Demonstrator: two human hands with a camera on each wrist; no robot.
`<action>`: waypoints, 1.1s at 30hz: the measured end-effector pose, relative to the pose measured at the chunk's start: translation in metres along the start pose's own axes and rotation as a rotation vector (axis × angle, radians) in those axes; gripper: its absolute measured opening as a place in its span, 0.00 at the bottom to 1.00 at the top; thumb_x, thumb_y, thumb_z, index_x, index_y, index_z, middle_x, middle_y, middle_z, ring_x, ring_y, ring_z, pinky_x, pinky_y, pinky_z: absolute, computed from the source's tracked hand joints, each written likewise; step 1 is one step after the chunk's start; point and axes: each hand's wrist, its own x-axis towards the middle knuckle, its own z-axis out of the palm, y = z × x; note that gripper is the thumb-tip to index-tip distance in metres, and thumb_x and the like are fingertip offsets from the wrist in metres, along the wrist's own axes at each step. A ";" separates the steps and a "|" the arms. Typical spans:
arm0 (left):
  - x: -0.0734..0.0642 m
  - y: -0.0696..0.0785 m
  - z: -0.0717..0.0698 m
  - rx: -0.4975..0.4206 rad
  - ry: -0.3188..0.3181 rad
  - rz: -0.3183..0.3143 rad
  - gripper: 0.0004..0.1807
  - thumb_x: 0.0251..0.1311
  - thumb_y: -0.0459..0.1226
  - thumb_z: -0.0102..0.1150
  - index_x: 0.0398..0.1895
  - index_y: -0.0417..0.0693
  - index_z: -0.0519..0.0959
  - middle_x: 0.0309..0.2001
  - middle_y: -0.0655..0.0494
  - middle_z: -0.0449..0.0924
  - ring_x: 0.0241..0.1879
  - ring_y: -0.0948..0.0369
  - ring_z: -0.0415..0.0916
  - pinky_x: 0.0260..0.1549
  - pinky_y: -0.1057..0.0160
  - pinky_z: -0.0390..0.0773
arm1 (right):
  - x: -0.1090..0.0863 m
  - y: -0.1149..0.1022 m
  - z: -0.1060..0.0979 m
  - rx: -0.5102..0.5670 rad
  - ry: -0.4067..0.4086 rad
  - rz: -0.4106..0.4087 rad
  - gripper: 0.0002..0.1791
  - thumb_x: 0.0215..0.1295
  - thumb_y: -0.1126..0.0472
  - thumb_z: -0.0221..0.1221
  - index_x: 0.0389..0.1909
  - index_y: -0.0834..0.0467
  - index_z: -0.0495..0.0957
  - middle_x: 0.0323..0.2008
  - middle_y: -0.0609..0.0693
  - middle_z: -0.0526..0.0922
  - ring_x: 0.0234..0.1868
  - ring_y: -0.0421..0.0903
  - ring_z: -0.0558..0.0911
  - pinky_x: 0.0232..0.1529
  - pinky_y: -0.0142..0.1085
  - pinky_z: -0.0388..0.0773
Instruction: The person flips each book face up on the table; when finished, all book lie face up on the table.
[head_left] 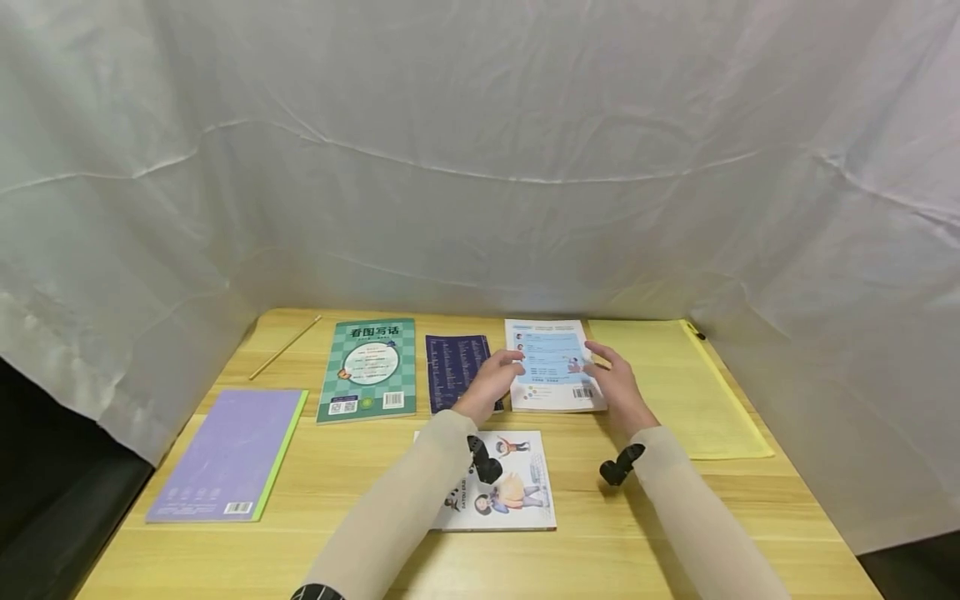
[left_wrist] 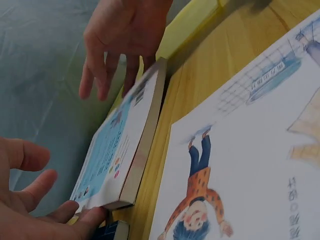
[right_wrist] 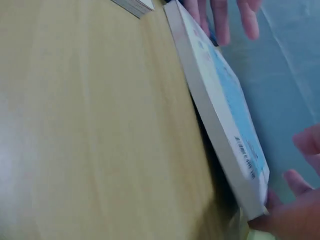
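Clerk: Principal item?

Keeper: One blue-and-white book [head_left: 551, 367], back cover up, toward the far side of the wooden table [head_left: 585, 542] — between a navy book [head_left: 452, 367] just beside its left edge and a yellow mesh pouch [head_left: 675, 392] to its right. A white picture book [head_left: 517, 483] lies nearer the person.

Clerk: Hands?

Keeper: The left hand [head_left: 491, 383], at the left edge: fingers spread and lightly bent, a tip at the near corner. The right hand [head_left: 618, 383], at the right edge: fingers spread loose, touching the near corner. Neither is wrapped round the book. Whether its underside rests fully on the table cannot be told; a dark shadow runs under the near edge.

Clerk: Advised method?

Keeper: Judged a two-handed hold by opposite sides. Best done evenly: thumbs on the cover, fingers beneath, pages pressed together lest the covers gape. Left fingertips should clear the navy book, and a level lift is safer than a drag, which could ruck the pouch.

Clerk: Orientation?

Keeper: The barcode [head_left: 582, 392] at near right, print upright to the person; the cover's head therefore points away, toward the pale curtain [head_left: 480, 233]. Long axis, allowing for foreshortening — away from the person, slightly slanted.
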 end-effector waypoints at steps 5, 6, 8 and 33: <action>-0.001 0.000 0.002 -0.046 0.032 0.003 0.28 0.79 0.40 0.53 0.79 0.50 0.72 0.80 0.46 0.69 0.81 0.42 0.63 0.81 0.35 0.65 | -0.001 0.000 -0.007 0.022 0.022 0.010 0.31 0.85 0.60 0.52 0.85 0.54 0.64 0.83 0.62 0.65 0.50 0.41 0.79 0.50 0.33 0.79; -0.001 -0.001 0.003 -0.052 0.042 0.004 0.28 0.78 0.40 0.54 0.79 0.50 0.72 0.80 0.46 0.69 0.80 0.42 0.64 0.81 0.36 0.66 | -0.002 0.001 -0.009 0.022 0.016 0.015 0.31 0.85 0.59 0.53 0.85 0.54 0.64 0.82 0.62 0.66 0.43 0.39 0.77 0.43 0.32 0.76; 0.000 -0.003 0.004 -0.062 0.064 0.008 0.28 0.78 0.39 0.54 0.79 0.51 0.71 0.80 0.46 0.68 0.80 0.43 0.64 0.81 0.37 0.67 | -0.002 0.002 -0.011 0.030 -0.006 0.030 0.31 0.86 0.58 0.52 0.85 0.55 0.64 0.82 0.61 0.66 0.37 0.33 0.73 0.38 0.28 0.74; -0.016 -0.009 0.015 -0.530 0.076 0.061 0.28 0.79 0.28 0.48 0.81 0.40 0.68 0.79 0.35 0.67 0.70 0.42 0.79 0.62 0.57 0.89 | -0.008 0.010 -0.024 0.473 -0.155 0.056 0.40 0.83 0.72 0.48 0.89 0.51 0.51 0.89 0.58 0.49 0.54 0.33 0.83 0.52 0.25 0.86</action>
